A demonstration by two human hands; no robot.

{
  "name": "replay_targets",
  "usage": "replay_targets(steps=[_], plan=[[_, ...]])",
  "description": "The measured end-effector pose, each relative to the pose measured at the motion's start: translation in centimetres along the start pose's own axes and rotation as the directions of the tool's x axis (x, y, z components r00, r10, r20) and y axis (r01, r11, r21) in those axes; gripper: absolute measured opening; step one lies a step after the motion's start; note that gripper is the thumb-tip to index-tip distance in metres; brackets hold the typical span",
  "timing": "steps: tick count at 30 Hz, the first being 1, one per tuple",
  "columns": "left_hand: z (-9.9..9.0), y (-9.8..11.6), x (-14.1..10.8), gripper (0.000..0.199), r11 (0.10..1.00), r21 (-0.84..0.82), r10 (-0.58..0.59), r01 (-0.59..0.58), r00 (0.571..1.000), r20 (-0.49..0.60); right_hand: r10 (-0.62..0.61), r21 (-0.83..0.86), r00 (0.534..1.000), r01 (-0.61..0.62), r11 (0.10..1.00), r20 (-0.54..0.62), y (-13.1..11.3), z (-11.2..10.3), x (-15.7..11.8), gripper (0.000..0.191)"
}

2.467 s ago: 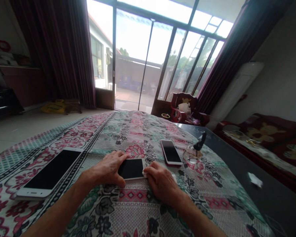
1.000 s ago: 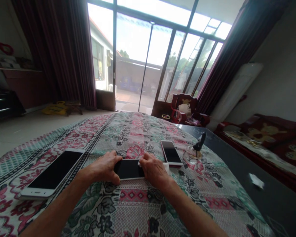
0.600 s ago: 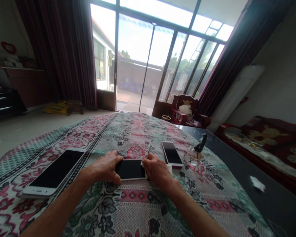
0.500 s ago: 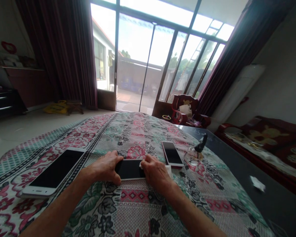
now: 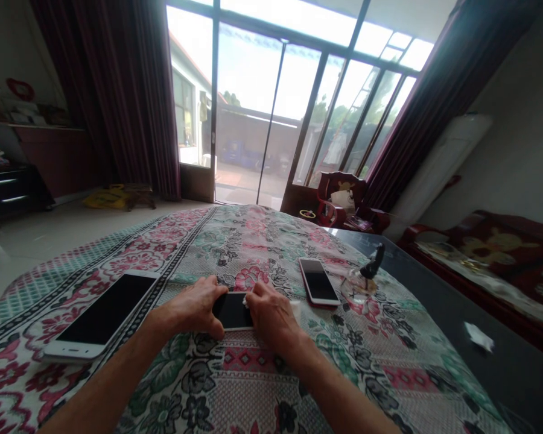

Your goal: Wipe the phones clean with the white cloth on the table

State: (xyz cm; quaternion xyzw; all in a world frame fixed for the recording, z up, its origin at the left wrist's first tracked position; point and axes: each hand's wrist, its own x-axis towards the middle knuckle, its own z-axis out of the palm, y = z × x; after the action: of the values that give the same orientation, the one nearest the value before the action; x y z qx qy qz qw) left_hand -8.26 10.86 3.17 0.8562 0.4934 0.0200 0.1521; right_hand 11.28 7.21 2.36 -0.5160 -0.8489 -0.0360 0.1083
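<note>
Plainly, the middle phone point(image 5: 231, 311) is black-screened with white edging.

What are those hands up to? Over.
Left hand bracing the middle smartphone. Right hand holding white tissue against it. Pink-edged smartphone beyond, not blocking.

No lettering, brand or number is standing out legibly anywhere. The yellow bag point(image 5: 108, 198) on the floor point(image 5: 31, 238) is showing faint dark marks, too blurred to read.
</note>
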Motion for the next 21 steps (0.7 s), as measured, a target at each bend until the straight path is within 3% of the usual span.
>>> replay_targets(steps=[4, 11, 18, 21], plan=[[0.2, -0.2, 0.1, 0.066, 1.000, 0.015, 0.016, -0.016, 1.000, -0.014, -0.116, 0.050, 0.992, 0.114, 0.992, 0.039, -1.4, 0.2, -0.6, 0.015], [0.2, -0.3, 0.1, 0.071, 1.000, -0.013, -0.023, 0.023, 1.000, 0.006, 0.127, -0.002, 0.992, -0.127, 0.992, -0.019, 1.4, -0.1, -0.1, 0.021], [0.1, 0.1, 0.1, 0.065, 1.000, 0.021, 0.003, -0.003, 1.000, -0.007, -0.125, 0.049, 0.992, 0.124, 0.991, 0.011, -1.8, 0.6, -0.1, 0.012], [-0.1, -0.1, -0.1, 0.070, 1.000, 0.006, 0.002, -0.002, 1.000, 0.003, -0.116, 0.088, 0.993, 0.114, 0.990, 0.014, -1.5, 0.3, -0.2, 0.016]])
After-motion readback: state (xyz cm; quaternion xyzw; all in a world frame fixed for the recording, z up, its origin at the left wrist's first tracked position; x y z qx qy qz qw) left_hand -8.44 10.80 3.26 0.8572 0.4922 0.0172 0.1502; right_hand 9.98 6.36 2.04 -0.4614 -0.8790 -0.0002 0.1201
